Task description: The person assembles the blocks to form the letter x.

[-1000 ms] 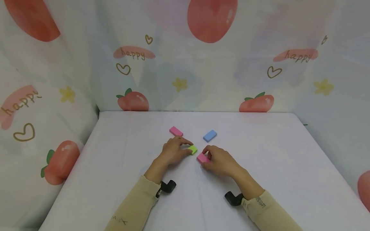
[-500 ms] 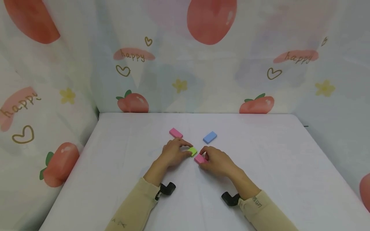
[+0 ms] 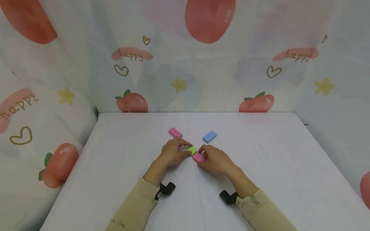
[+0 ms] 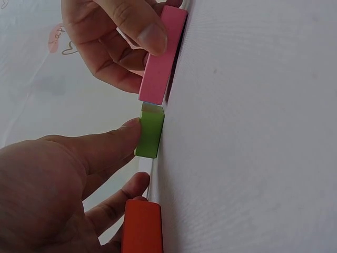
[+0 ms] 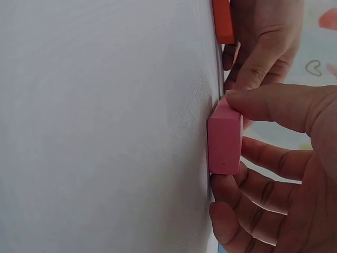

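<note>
My left hand [image 3: 174, 152] pinches a small green block [image 3: 193, 149] between thumb and fingers, low on the table. From the right, my right hand [image 3: 218, 160] grips a pink block [image 3: 198, 157] with thumb and fingers. In the left wrist view this pink block's end stands right against the green block; I cannot tell whether they fully touch. An orange block [image 4: 142, 226] stands by the left hand's lower fingers, hidden from the head view. It shows again at the top of the right wrist view as an orange block end [image 5: 223, 23].
A second pink block [image 3: 175, 132] lies just beyond the left hand. Farther right lies a blue block [image 3: 209, 136], behind the held blocks. All stand on a white-covered table [image 3: 130, 138], with a printed curtain [image 3: 211, 80] behind it and at the sides.
My right hand has moved left with the pink block, closing the gap to the green one. The left hand and green block have stayed about where they were.
</note>
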A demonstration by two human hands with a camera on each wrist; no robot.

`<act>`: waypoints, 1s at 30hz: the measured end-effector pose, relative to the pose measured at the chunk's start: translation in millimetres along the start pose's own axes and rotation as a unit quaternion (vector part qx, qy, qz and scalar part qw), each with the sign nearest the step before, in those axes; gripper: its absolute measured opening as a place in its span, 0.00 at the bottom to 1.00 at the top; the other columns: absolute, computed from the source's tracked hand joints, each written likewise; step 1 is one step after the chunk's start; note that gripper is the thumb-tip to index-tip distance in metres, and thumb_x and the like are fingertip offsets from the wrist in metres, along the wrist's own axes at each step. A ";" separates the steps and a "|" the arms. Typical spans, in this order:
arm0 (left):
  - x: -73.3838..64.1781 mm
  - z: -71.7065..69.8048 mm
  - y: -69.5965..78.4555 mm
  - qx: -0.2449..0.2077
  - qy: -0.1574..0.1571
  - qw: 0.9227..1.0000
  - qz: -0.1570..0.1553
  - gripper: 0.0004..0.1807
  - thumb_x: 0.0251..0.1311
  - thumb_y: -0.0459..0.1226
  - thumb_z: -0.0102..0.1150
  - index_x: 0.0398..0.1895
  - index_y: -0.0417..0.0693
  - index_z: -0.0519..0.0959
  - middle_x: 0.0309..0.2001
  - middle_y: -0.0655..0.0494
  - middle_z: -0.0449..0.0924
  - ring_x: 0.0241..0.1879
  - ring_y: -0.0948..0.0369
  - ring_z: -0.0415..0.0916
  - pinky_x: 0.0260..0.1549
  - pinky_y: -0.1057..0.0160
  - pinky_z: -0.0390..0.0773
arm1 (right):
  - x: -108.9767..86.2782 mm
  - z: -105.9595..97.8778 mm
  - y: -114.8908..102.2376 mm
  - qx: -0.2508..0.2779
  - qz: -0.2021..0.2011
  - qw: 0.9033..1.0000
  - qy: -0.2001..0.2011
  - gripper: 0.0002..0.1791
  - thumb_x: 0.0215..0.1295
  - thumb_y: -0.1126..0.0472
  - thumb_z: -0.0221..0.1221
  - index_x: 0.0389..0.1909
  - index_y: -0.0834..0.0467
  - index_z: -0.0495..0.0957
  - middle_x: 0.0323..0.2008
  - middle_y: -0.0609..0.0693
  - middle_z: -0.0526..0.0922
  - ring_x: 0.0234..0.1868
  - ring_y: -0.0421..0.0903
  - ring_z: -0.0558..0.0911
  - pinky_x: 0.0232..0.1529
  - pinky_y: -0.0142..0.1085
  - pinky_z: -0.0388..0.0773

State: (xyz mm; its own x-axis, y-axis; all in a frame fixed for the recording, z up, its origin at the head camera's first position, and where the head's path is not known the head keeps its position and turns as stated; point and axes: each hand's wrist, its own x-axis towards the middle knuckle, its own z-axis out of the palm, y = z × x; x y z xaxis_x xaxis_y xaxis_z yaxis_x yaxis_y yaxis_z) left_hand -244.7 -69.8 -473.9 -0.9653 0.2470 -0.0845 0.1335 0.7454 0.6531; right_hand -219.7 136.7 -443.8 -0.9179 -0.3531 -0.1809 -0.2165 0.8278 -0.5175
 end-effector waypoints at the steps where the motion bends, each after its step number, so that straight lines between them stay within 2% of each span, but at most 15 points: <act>1: 0.1 0.0 -0.2 0.001 -0.001 1.000 0.000 0.15 0.66 0.49 0.68 0.56 0.67 0.86 0.68 0.56 0.75 0.68 0.49 0.69 0.66 0.38 0.63 | -0.3 0.2 -0.3 0.000 0.001 1.000 0.000 0.21 0.63 0.56 0.70 0.55 0.56 0.79 0.33 0.48 0.77 0.33 0.44 0.75 0.34 0.37 0.70; 11: 1.1 -1.5 -0.1 -0.001 0.000 1.000 -0.006 0.15 0.66 0.49 0.68 0.55 0.67 0.86 0.67 0.57 0.76 0.68 0.50 0.69 0.66 0.39 0.63 | 1.1 1.3 -0.4 0.001 0.002 1.000 0.003 0.22 0.62 0.55 0.71 0.55 0.56 0.79 0.33 0.47 0.77 0.33 0.44 0.75 0.34 0.37 0.71; 30: 1.1 0.2 -2.4 -0.003 0.001 1.000 0.003 0.15 0.66 0.49 0.68 0.55 0.67 0.86 0.67 0.56 0.75 0.68 0.49 0.69 0.65 0.37 0.63 | 3.8 2.6 1.4 0.008 0.001 1.000 0.002 0.25 0.63 0.55 0.71 0.59 0.57 0.80 0.34 0.47 0.78 0.34 0.44 0.75 0.34 0.37 0.71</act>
State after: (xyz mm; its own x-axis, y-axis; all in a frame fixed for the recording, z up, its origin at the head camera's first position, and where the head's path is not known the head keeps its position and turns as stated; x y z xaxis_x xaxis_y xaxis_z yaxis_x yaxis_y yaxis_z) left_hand -246.0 -71.1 -475.8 -0.9650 0.2503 -0.0790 0.1380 0.7400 0.6583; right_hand -222.6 135.4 -447.3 -0.9197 -0.3492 -0.1793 -0.2085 0.8216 -0.5306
